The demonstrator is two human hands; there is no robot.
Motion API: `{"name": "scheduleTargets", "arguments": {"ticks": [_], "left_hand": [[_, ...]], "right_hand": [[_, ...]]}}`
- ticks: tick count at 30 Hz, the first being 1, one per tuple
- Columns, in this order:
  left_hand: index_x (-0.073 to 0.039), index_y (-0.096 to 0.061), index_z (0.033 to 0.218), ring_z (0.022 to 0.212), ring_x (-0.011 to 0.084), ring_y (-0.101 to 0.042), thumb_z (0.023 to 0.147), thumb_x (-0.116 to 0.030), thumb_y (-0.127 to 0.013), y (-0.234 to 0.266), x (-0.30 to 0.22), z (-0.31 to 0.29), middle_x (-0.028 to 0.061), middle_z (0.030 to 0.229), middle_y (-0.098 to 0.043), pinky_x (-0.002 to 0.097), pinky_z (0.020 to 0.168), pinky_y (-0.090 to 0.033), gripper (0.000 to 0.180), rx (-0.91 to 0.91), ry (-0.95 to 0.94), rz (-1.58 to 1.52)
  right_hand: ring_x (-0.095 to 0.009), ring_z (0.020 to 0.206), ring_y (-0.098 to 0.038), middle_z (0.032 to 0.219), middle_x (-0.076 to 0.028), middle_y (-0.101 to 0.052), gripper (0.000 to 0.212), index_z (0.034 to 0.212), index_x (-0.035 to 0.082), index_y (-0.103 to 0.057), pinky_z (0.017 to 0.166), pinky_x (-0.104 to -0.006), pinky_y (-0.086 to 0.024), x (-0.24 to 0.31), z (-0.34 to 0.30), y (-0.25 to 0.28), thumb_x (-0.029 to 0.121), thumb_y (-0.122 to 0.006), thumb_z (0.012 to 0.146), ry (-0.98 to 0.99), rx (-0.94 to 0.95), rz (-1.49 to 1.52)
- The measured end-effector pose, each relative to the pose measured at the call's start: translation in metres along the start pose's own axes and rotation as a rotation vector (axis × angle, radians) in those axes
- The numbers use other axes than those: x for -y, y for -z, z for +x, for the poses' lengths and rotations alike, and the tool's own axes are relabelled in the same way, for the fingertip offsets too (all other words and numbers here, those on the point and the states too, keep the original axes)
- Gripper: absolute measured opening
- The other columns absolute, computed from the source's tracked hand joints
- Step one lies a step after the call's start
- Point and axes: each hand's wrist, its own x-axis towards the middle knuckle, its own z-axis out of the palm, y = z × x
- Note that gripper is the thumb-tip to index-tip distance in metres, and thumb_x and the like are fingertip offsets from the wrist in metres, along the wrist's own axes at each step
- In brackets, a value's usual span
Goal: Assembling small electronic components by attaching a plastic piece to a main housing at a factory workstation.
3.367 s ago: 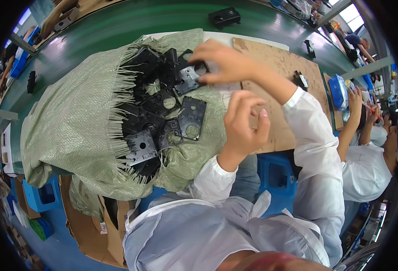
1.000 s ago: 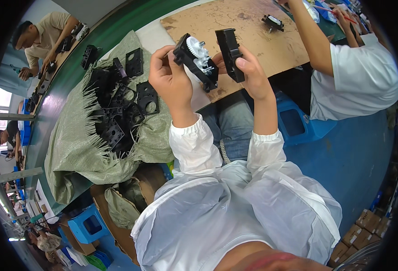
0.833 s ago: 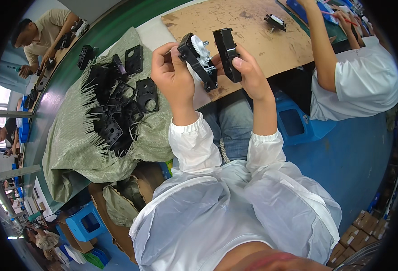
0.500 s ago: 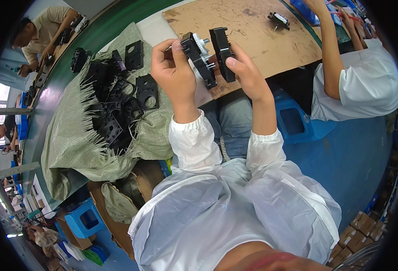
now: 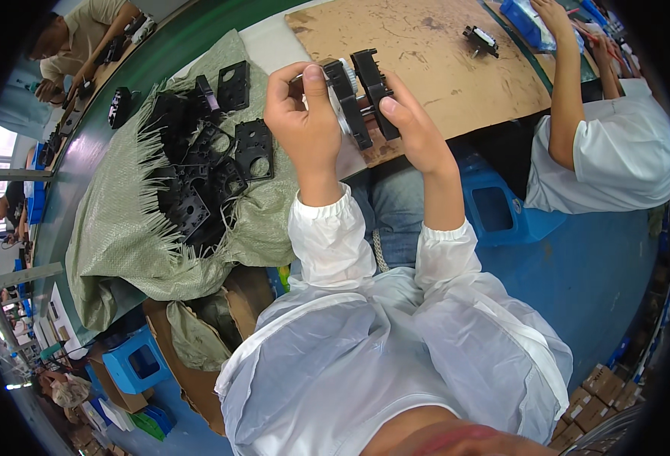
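My left hand (image 5: 304, 110) grips a black plastic housing half (image 5: 350, 106) that carries white gears (image 5: 345, 72) and metal shafts on its inner side. Opposite it, my right hand (image 5: 417, 125) holds a second black housing half (image 5: 375, 95), thumb on its face. The two halves stand nearly upright with a narrow gap between them, and a shaft bridges part of it. Both are held above the near edge of a brown board (image 5: 418, 72). The fingers behind the parts are mostly hidden.
At my left lies a green woven sack (image 5: 122, 228) with several black plastic parts (image 5: 198, 163) heaped on it. A gear assembly (image 5: 481, 41) sits on the board's far right. A co-worker's arm (image 5: 567, 99) is at the right, by a blue stool (image 5: 494, 205).
My two hands have brought the housing halves closer together, narrowing the gap, and the left half has turned slightly. The surroundings have shifted a little in view.
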Motion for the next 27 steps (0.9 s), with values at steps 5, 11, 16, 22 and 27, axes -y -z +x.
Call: {"name": "scheduleTargets", "arguments": {"ticks": [5,11,16,22,27], "left_hand": [[0.000,-0.061,0.093,0.069,0.0069,-0.056,0.095,-0.016,-0.063,-0.001,0.000,0.001,0.0023,0.079,-0.063,0.0213,0.062,-0.044,0.016,-0.012,-0.005,-0.018],[-0.001,-0.061,0.093,0.069,0.0074,-0.056,0.096,-0.016,-0.062,-0.001,-0.001,0.001,0.0030,0.080,-0.064,0.0216,0.062,-0.044,0.016,-0.053,0.040,-0.075],[-0.001,-0.061,0.093,0.068,0.0072,-0.056,0.096,-0.014,-0.061,-0.001,-0.002,0.001,0.0032,0.081,-0.065,0.0213,0.061,-0.044,0.014,-0.079,0.043,-0.096],[-0.001,-0.061,0.093,0.066,0.0063,-0.055,0.097,-0.013,-0.060,-0.002,0.000,0.001,0.0033,0.080,-0.065,0.0209,0.058,-0.042,0.013,-0.082,0.038,-0.072],[0.000,-0.061,0.092,0.065,0.0059,-0.054,0.097,-0.014,-0.060,-0.003,-0.001,0.000,0.0031,0.079,-0.065,0.0209,0.057,-0.041,0.014,-0.098,0.046,-0.064]], "right_hand": [[-0.015,0.099,-0.055,0.112,-0.012,-0.058,0.060,0.139,-0.004,-0.039,0.085,-0.0293,-0.046,-0.007,0.004,-0.001,0.037,-0.044,0.096,0.025,-0.005,-0.023],[-0.013,0.090,-0.056,0.104,-0.010,-0.059,0.060,0.135,-0.004,-0.043,0.078,-0.0276,-0.047,-0.003,0.003,-0.011,0.041,-0.044,0.095,-0.063,-0.011,0.106],[-0.011,0.081,-0.053,0.095,-0.006,-0.058,0.058,0.130,-0.003,-0.045,0.071,-0.0261,-0.045,-0.010,0.006,-0.014,0.043,-0.044,0.095,-0.059,-0.016,0.112],[-0.011,0.076,-0.051,0.090,-0.004,-0.056,0.055,0.124,-0.002,-0.048,0.068,-0.0262,-0.044,-0.012,0.007,-0.015,0.045,-0.043,0.095,-0.061,-0.020,0.164],[-0.011,0.076,-0.051,0.090,-0.004,-0.056,0.054,0.123,-0.001,-0.049,0.068,-0.0263,-0.044,-0.013,0.007,-0.016,0.045,-0.042,0.096,-0.062,-0.012,0.180]]}}
